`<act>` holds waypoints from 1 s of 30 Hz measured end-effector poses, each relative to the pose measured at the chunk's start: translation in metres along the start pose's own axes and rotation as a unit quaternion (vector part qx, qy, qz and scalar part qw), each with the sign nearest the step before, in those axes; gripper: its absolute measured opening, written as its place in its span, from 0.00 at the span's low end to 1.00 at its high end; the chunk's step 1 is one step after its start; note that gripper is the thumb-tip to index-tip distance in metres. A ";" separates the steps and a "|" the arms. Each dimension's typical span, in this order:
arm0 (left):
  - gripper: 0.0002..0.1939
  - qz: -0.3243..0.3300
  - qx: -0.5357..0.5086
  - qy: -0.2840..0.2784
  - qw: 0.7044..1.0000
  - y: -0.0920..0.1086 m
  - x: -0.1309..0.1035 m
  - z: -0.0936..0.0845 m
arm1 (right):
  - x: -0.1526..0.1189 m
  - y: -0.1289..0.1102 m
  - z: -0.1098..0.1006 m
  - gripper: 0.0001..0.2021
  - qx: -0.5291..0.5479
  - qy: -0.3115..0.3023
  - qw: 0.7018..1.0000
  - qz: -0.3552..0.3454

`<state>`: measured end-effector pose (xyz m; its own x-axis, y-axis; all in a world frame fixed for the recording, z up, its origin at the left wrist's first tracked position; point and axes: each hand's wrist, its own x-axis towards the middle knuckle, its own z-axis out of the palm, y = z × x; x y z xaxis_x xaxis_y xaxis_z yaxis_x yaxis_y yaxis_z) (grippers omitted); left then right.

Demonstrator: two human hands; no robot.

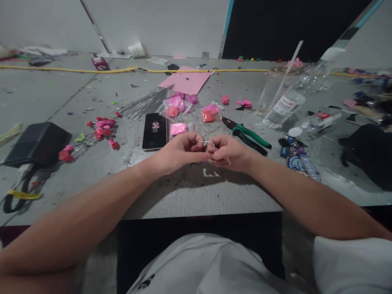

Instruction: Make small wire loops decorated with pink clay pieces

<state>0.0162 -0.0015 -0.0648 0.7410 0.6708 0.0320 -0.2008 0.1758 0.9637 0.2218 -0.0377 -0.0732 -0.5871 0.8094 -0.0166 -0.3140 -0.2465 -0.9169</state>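
Both hands meet over the near part of the grey table point(183, 200). A thin silvery wire point(206, 141) spans the small gap between them. My left hand point(186, 152) pinches one end of it, and my right hand point(228, 153) is closed on the other end. A straight thin length of wire rises behind the fingers. Just left of my left hand lies a black phone point(155, 131). Beyond the hands are clear packets of pink clay point(178, 129) and red clay point(208, 117). Green-handled pliers point(249, 134) lie behind my right hand.
A bundle of straight wires point(145, 102) lies beside a pink sheet point(186, 79). Red and pink clay pieces point(102, 127) and a black adapter point(38, 143) are at left. At right stand a plastic cup point(266, 96) and tilted bottle point(283, 108), near keychains point(298, 157). A yellow cable point(214, 71) crosses behind.
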 end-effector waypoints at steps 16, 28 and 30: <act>0.25 -0.016 -0.039 0.047 0.998 0.002 0.004 -0.003 | -0.004 -0.010 0.010 0.14 -0.109 0.109 0.988 -0.011; 0.16 -0.033 0.087 0.076 0.993 -0.005 0.006 -0.013 | 0.001 -0.008 0.002 0.10 -0.391 0.189 0.892 -0.123; 0.16 -0.024 0.068 0.108 0.992 -0.008 0.005 -0.009 | -0.001 -0.007 0.003 0.10 -0.482 0.199 0.834 -0.180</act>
<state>0.0159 0.0074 -0.0750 0.5905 0.8049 -0.0590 -0.0694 0.1235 0.9899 0.2220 -0.0383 -0.0654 -0.2293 0.8987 0.3738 0.4425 0.4383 -0.7824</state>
